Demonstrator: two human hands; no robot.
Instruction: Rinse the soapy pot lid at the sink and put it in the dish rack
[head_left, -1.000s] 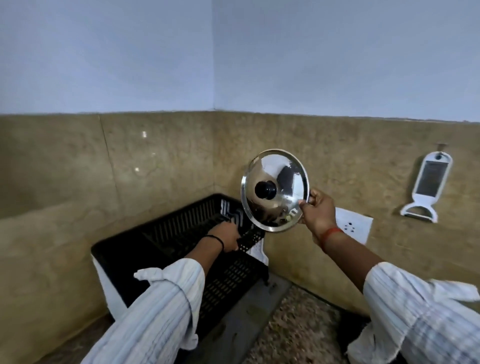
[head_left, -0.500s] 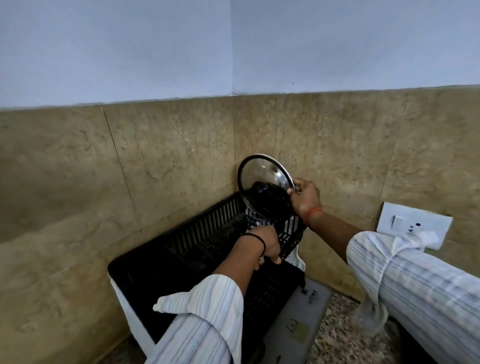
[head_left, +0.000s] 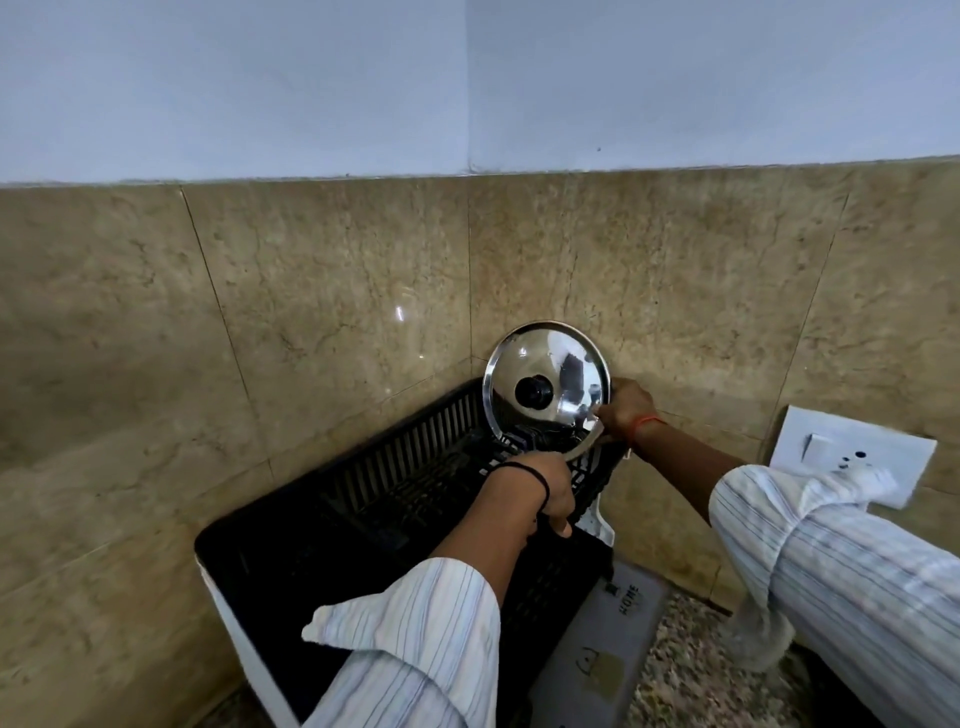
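Note:
A shiny steel pot lid (head_left: 558, 371) with a black knob stands nearly upright at the far right end of the black slotted dish rack (head_left: 400, 460), its lower rim down among the rack's ribs, close to the wall corner. My right hand (head_left: 626, 410) grips the lid's right rim. My left hand (head_left: 545, 488) is closed on the rack's dark inner grid just in front of the lid. The lid's bottom edge is partly hidden behind the rack and my left hand.
Tan marble walls meet in a corner right behind the rack. A white switch and socket plate (head_left: 852, 457) sits on the right wall. A grey mat marked HOME (head_left: 597, 654) lies on the speckled granite counter (head_left: 691, 675) beside the rack.
My right hand has brought the lid down from the air into the far end of the rack. My left hand has stayed on the rack. The view has shifted left and closer.

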